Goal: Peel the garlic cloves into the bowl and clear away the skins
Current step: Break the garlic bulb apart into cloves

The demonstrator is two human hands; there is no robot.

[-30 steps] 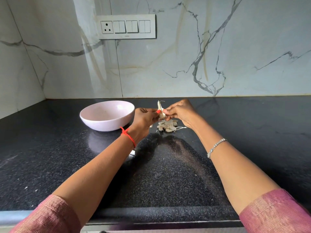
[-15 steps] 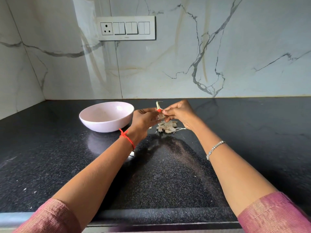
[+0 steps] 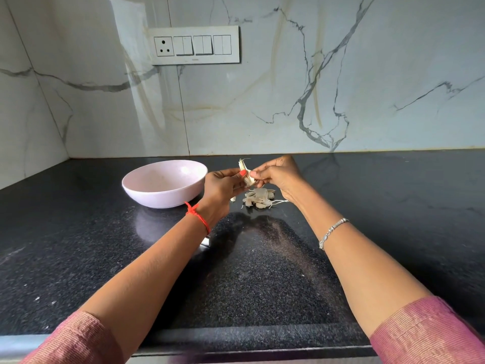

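Observation:
My left hand and my right hand meet above the black counter and both pinch one garlic clove, whose dry papery skin sticks up between the fingertips. Just below them a small pile of garlic cloves and loose skins lies on the counter. A pale pink bowl stands to the left of my left hand; no cloves show in the visible part of its inside.
The black granite counter runs to a marble wall at the back and on the left. A small metal object peeks out from under my left forearm. A switch panel is on the wall.
Both hands stay together on the clove with only small finger shifts; the upright skin looks a little shorter than a second ago.

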